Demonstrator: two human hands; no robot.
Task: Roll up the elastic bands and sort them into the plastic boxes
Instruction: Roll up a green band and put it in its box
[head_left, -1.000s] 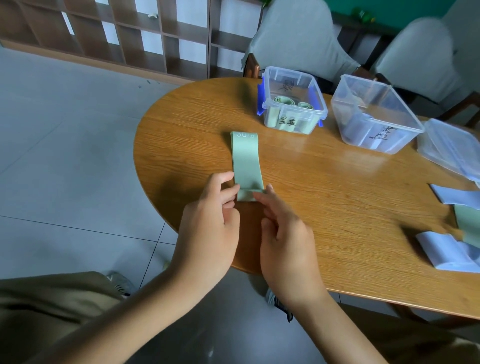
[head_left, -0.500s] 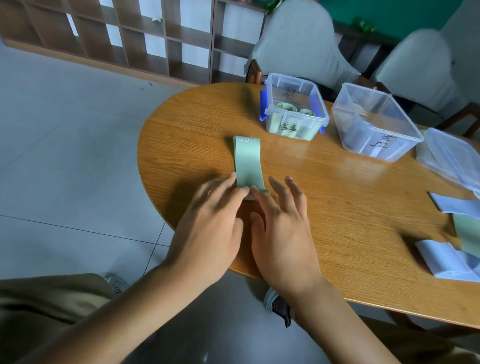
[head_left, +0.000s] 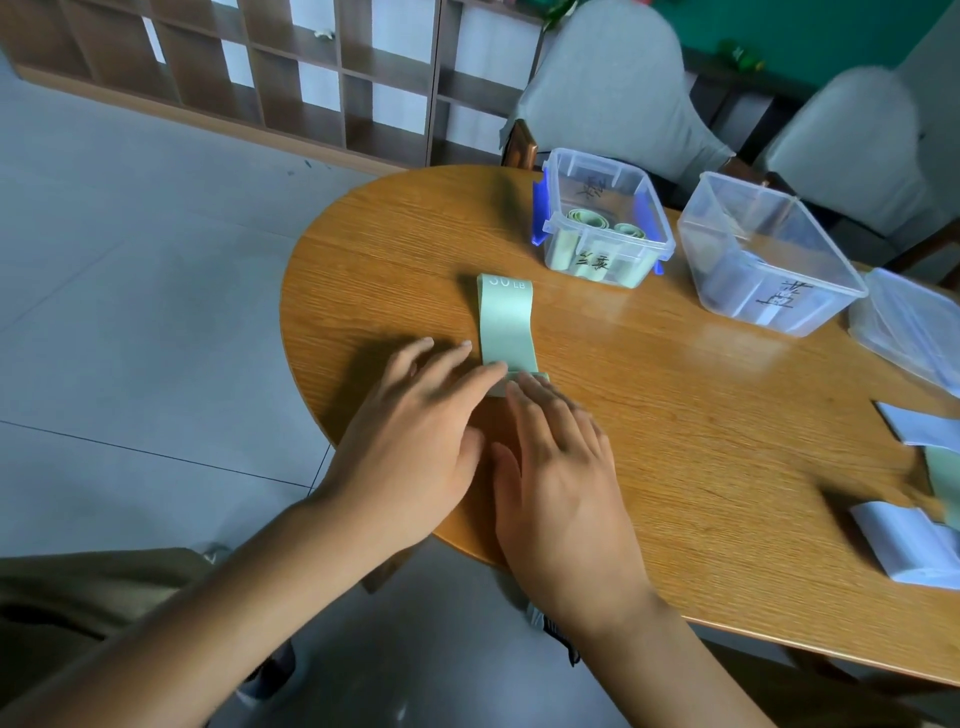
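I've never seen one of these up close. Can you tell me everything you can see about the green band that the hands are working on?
The green elastic band is a pale mint strip of smooth, rubbery-looking material, lying flat on the wooden table and running away from the person. White print at its far end reads "LB" after a partly legible number. Its near end is turned into a small roll, where the straight fingers of the left hand and right hand press on it. It lies apart from the boxes.

pale green band (head_left: 506, 325), wood-grain table (head_left: 675, 441)
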